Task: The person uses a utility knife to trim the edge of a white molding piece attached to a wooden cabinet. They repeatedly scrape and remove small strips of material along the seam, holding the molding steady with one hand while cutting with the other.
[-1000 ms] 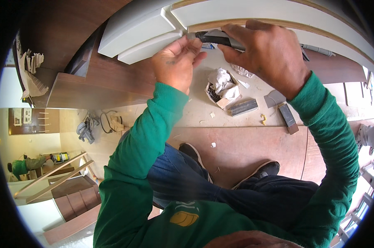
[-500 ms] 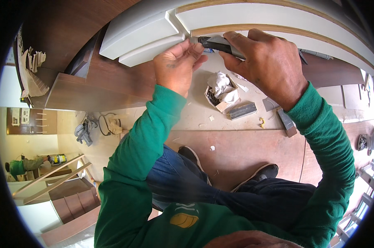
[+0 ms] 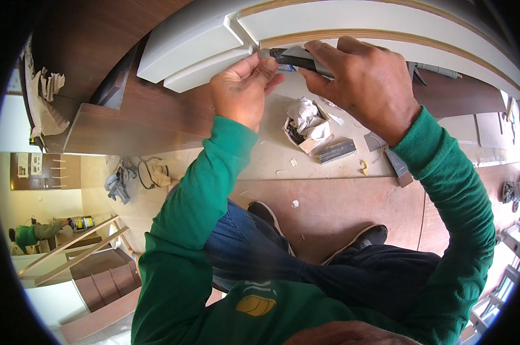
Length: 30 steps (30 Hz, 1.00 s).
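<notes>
My left hand [image 3: 240,92] is raised at the corner of a white cabinet panel [image 3: 208,66], thumb and fingertips pinched together. Whatever sits in that pinch is too small or hidden to make out. My right hand [image 3: 369,86] is closed around a black hammer-like tool [image 3: 294,60], whose dark end lies right by my left fingertips. A black forked part [image 3: 418,72] shows beyond the right hand; I cannot tell whether it belongs to the tool. Both hands are just below the plywood edge [image 3: 329,35] of a long white board [image 3: 352,20].
Below my hands, an open box [image 3: 314,138] holds crumpled paper and small dark pieces, beside a grey block [image 3: 337,151]. A dark-brown board [image 3: 150,121] stands left. A power tool [image 3: 119,181] lies on the floor. A person [image 3: 33,233] works far left; a ladder [image 3: 513,247] is right.
The tool and my right hand have shifted slightly left. My left hand has moved a little left too and stays pinched. The view has shifted slightly.
</notes>
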Tool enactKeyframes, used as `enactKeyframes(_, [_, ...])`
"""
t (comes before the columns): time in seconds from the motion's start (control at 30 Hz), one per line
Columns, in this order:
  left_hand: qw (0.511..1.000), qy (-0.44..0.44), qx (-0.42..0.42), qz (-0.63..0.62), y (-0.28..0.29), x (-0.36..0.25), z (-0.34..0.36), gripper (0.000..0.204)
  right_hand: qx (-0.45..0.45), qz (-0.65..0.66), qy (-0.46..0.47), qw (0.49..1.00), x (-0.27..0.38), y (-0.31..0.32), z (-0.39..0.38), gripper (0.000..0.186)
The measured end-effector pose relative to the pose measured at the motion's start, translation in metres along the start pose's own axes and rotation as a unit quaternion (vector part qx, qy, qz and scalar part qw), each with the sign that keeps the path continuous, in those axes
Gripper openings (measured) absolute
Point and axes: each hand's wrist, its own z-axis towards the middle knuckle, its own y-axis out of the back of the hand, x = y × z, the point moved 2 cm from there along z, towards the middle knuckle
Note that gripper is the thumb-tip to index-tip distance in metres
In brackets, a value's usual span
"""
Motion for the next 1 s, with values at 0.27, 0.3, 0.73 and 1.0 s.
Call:
enactKeyframes(0.27, [1.0, -0.005, 0.007, -0.007, 0.0, -0.001, 0.001, 0.036, 0.018, -0.018, -0.021, 0.999, 0.002, 0.004, 0.004, 0.033])
enactKeyframes(0.3, [1.0, -0.003, 0.004, -0.003, 0.0, -0.001, 0.0, 0.035, 0.015, -0.016, -0.018, 1.0, 0.002, 0.004, 0.005, 0.033])
enactKeyframes(0.73, [1.0, -0.003, -0.017, 0.008, -0.003, -0.005, -0.002, 0.03, -0.005, 0.014, 0.004, 1.0, -0.007, 0.0, 0.006, 0.031])
enactKeyframes(1.0, [1.0, 0.009, -0.017, 0.011, -0.004, -0.007, 0.0, 0.028, -0.005, -0.003, 0.003, 1.0, -0.003, 0.003, 0.009, 0.032])
